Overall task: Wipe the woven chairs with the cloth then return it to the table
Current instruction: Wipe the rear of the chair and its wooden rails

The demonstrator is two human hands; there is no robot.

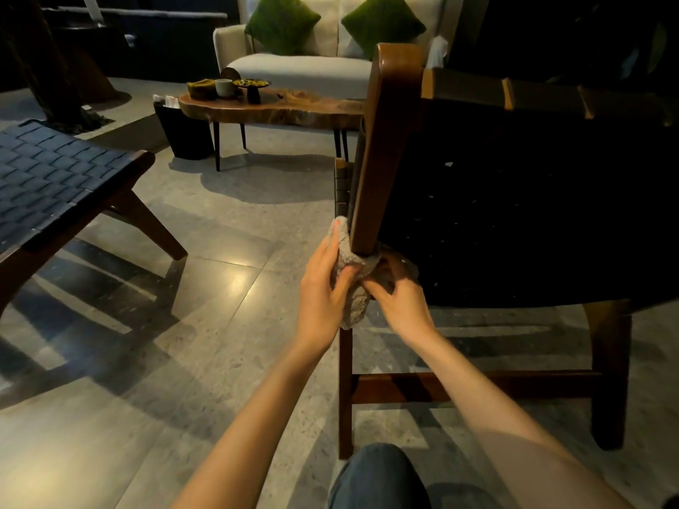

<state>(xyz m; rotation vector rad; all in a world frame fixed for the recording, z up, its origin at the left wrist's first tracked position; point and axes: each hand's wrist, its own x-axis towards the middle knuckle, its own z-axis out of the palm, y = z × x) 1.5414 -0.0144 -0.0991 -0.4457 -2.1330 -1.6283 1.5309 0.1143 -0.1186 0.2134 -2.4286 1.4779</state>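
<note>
Left grip (323,288) and right grip (400,306) both clutch grey cloth (352,306), wrapped round lower end of wooden back post, woven chair (382,159). Tabletop (294,104) well apart, behind.

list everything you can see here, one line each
chair at right: 1, black weave, brown frame, close by
chair at left: 1, black weave, brown frame
cloth: 1, grey, wrapped round the right chair's post
table: 1, brown wood, behind
cup: 1, pale, on the table
bin: 1, black, beside the table
sofa: 1, cream, at the back
cushions: 2, green, on the sofa
left hand: 1, grips the cloth
right hand: 1, grips the cloth
</note>
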